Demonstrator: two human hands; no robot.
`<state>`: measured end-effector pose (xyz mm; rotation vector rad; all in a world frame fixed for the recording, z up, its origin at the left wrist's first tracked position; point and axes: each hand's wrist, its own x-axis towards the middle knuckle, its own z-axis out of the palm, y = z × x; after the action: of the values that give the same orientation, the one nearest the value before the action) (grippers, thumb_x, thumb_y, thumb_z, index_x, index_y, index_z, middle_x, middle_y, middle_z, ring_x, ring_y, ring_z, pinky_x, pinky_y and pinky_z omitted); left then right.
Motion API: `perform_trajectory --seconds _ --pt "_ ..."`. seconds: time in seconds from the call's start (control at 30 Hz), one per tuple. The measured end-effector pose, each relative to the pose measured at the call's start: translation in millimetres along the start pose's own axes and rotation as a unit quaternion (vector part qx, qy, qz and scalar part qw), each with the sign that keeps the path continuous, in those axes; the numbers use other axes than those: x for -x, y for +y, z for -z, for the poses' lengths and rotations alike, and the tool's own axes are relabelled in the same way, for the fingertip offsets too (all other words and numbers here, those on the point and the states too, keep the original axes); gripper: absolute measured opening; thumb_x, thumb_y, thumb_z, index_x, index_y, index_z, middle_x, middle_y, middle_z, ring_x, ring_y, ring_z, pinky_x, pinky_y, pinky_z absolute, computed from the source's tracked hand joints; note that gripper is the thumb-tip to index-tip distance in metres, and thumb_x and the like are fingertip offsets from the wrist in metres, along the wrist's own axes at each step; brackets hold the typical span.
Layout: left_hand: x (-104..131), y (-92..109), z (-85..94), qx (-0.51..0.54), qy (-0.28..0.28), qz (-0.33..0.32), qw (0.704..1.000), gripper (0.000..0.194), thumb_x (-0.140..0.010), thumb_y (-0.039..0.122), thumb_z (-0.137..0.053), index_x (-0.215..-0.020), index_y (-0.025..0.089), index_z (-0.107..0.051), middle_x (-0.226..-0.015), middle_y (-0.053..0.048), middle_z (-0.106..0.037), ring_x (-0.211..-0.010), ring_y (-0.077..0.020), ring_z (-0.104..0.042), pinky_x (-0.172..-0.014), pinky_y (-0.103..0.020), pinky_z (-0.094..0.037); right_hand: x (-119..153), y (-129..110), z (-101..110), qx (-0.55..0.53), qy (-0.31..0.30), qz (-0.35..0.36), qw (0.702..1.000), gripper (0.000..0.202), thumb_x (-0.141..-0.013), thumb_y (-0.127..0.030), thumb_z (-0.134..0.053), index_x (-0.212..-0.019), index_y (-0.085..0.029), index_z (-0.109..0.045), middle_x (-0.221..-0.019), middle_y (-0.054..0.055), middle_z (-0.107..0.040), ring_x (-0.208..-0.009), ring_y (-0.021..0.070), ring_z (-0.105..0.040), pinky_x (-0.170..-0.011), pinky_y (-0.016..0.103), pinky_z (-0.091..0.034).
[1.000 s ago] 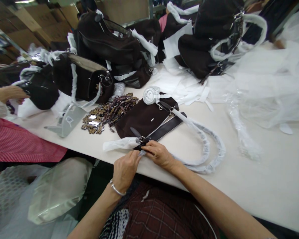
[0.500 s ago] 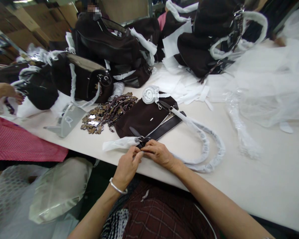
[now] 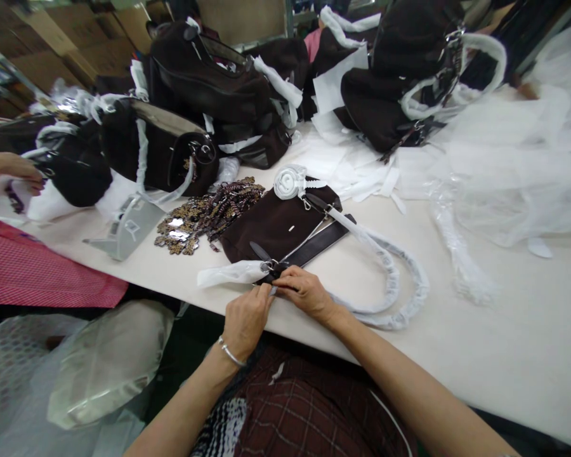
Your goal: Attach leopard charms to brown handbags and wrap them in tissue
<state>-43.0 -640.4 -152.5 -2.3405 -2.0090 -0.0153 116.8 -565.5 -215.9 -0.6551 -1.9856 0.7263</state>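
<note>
A dark brown handbag (image 3: 276, 228) lies on its side at the table's front edge. Its shoulder strap (image 3: 416, 273), wrapped in clear plastic, loops out to the right, and a white-wrapped roll (image 3: 289, 182) rests on its far end. At the bag's near corner, beside a metal ring (image 3: 267, 266), my right hand (image 3: 307, 293) pinches a short black strap end (image 3: 278, 271). My left hand (image 3: 248, 317) is closed with its fingertips against the right ones; what it grips is hidden, though a small pale bit (image 3: 273, 291) shows between the hands.
Patterned hang charms (image 3: 209, 212) lie piled left of the bag, beside a grey bent plate (image 3: 136, 225). More dark bags (image 3: 209, 82) stand behind. White sheets and plastic (image 3: 509, 171) cover the back right. Another person's hand (image 3: 12, 168) is at far left.
My left hand has turned over, its back now upward, its fingertips drawn closer to my right hand. The right hand and the bag have stayed nearly in place.
</note>
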Motion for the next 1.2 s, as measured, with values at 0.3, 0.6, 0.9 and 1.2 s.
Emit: perform_trajectory --seconds 0.3,0.6,0.9,1.2 --pt "1.2 -5.9 -9.3 0.071 -0.006 0.005 0.997 0.019 -0.098 0.034 -0.045 -0.099 0.019 -0.056 -0.084 -0.003 -0.069 -0.074 -0.0189 -0.067 -0.056 -0.027 -0.037 -2.2 -2.9 3.6 0.038 -0.036 0.014 0.999 0.016 -0.089 -0.025 -0.062 -0.101 -0.019 -0.071 -0.092 0.007 -0.063 -0.082 0.0151 -0.062 -0.075 0.026 -0.054" --pt "-1.6 -1.1 -6.0 0.071 0.009 0.039 0.997 0.017 -0.096 0.033 -0.048 -0.095 0.023 -0.06 -0.081 -0.001 -0.07 -0.069 -0.019 -0.067 -0.052 -0.028 -0.032 -4.8 -6.9 5.0 0.051 -0.072 -0.007 0.996 0.013 -0.089 -0.02 -0.059 -0.099 -0.017 -0.068 -0.093 0.008 -0.06 -0.084 0.0162 -0.059 -0.078 0.029 -0.052" --pt "-0.6 -3.5 -8.3 0.074 0.037 -0.001 0.997 0.024 -0.098 0.034 -0.04 -0.092 0.023 -0.061 -0.085 -0.003 -0.069 -0.068 -0.0173 -0.063 -0.053 -0.028 -0.031 -8.6 -4.1 11.2 0.011 -0.058 -0.021 0.998 0.01 -0.084 -0.019 -0.066 -0.091 -0.019 -0.074 -0.089 0.005 -0.063 -0.08 0.0134 -0.062 -0.075 0.025 -0.052" --pt "-3.4 -2.5 -0.2 0.116 0.08 0.0 0.99 0.023 -0.098 0.032 -0.039 -0.09 0.023 -0.059 -0.089 -0.003 -0.065 -0.078 -0.0183 -0.061 -0.064 -0.028 -0.038 -19.7 -20.9 14.1 0.004 -0.059 -0.081 0.995 0.007 -0.082 -0.013 -0.067 -0.078 -0.017 -0.07 -0.08 0.001 -0.058 -0.078 0.0129 -0.058 -0.073 0.025 -0.048"
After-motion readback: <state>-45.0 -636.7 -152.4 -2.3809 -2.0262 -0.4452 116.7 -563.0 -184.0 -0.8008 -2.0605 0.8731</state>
